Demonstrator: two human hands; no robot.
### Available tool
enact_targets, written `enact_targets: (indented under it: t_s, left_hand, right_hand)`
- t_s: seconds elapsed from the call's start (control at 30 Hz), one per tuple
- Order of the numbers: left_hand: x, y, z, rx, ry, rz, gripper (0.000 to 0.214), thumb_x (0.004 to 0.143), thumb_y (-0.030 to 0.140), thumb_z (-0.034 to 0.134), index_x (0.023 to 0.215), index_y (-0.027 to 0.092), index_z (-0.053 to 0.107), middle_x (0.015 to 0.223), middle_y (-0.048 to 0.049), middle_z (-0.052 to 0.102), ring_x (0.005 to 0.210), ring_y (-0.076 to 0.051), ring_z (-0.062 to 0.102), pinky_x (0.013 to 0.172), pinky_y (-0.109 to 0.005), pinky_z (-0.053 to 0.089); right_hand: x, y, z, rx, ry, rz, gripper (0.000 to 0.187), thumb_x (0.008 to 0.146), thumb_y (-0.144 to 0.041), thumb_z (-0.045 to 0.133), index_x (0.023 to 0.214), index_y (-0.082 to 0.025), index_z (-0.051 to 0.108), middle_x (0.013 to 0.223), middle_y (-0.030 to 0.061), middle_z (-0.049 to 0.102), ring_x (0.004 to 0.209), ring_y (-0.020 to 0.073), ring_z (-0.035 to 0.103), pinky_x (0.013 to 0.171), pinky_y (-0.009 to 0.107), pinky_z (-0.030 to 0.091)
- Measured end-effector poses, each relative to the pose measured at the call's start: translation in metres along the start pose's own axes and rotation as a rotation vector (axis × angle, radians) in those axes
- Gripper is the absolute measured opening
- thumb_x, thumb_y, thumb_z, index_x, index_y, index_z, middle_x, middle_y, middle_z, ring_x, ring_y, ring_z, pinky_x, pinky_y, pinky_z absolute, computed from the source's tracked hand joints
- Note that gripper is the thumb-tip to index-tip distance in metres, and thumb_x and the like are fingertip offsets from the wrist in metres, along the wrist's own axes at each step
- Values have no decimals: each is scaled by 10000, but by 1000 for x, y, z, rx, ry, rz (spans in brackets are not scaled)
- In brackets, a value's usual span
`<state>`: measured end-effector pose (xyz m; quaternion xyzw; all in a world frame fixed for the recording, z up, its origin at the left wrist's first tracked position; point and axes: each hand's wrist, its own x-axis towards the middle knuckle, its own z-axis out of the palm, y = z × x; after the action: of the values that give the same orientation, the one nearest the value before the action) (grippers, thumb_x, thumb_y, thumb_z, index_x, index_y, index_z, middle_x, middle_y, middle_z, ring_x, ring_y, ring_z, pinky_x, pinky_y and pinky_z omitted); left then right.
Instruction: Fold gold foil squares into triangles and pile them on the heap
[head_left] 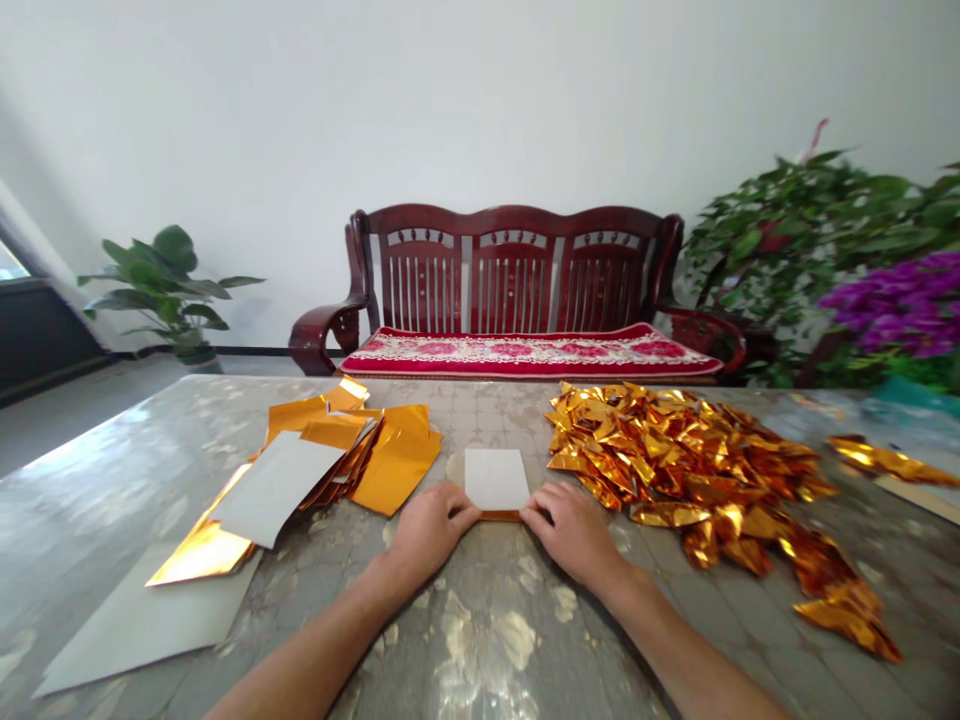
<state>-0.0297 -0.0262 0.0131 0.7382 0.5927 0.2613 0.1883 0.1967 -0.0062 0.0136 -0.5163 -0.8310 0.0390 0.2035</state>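
Note:
A small white-backed sheet (495, 480) lies on the table with a narrow gold foil fold (500, 516) along its near edge. My left hand (431, 530) and my right hand (570, 530) press against its two lower corners, fingertips on the fold. To the left sits a loose stack of gold foil sheets (360, 450), some showing white backs. A heap of crumpled-looking folded gold foil pieces (682, 470) spreads out to the right of my right hand.
A marble-patterned table cover (90, 490) runs under everything. A large grey sheet (142, 620) lies at the left front. More gold pieces (889, 460) lie at the right edge. Beyond the table stand a dark wooden bench (510, 270) with a red cushion, and potted plants.

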Motion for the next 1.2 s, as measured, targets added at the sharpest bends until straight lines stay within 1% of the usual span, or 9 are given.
enact_targets:
  t_s: [0.2, 0.4, 0.53, 0.7, 0.83, 1.07, 1.2]
  left_hand:
    - [1, 2, 2, 104, 32, -66, 286, 890, 336, 585, 662, 172, 642, 754, -13, 658, 730, -139, 583, 662, -238, 353]
    - [2, 4, 1, 322, 65, -14, 311, 925, 389, 555, 709, 183, 644, 789, -33, 652, 788, -184, 598, 690, -277, 366]
    - [3, 8, -1, 409, 34, 6, 319, 937, 408, 537, 745, 189, 668, 848, -56, 664, 859, -217, 607, 737, -307, 391]
    - [2, 9, 0, 456, 25, 17, 341, 946, 423, 512, 779, 184, 689, 891, -75, 670, 893, -241, 607, 766, -341, 408]
    - [2, 8, 2, 486, 36, 28, 326, 952, 390, 497, 795, 180, 691, 912, -86, 668, 913, -253, 600, 794, -361, 416]
    - [1, 7, 5, 489, 45, 53, 287, 959, 345, 481, 819, 184, 673, 918, -79, 644, 917, -233, 584, 816, -343, 426]
    - [1, 8, 8, 487, 35, 79, 290, 971, 311, 452, 827, 173, 662, 927, -92, 629, 934, -240, 574, 853, -360, 430]
  right_hand:
    - [1, -2, 2, -92, -3, 34, 220, 923, -301, 558, 734, -221, 638, 797, -2, 674, 828, 170, 578, 723, 288, 319]
    - [1, -4, 2, -164, -9, 45, 223, 929, -292, 537, 740, -222, 632, 799, 8, 688, 817, 180, 587, 699, 295, 306]
    - [2, -5, 2, -176, -7, 56, 207, 913, -270, 544, 729, -218, 624, 797, 13, 691, 800, 175, 590, 687, 288, 304]
    - [4, -7, 1, -188, -14, 75, 205, 901, -267, 547, 718, -213, 624, 791, 18, 695, 772, 169, 594, 662, 283, 295]
    - [4, -8, 1, -193, -10, 79, 217, 902, -294, 558, 714, -213, 630, 775, 18, 697, 757, 169, 599, 645, 285, 292]
    - [5, -7, 2, -207, -4, 89, 243, 908, -335, 568, 708, -211, 629, 794, 26, 708, 763, 174, 612, 642, 290, 304]
    - [5, -7, 2, -223, -7, 79, 241, 914, -330, 562, 713, -214, 626, 794, 24, 707, 779, 179, 619, 646, 291, 304]
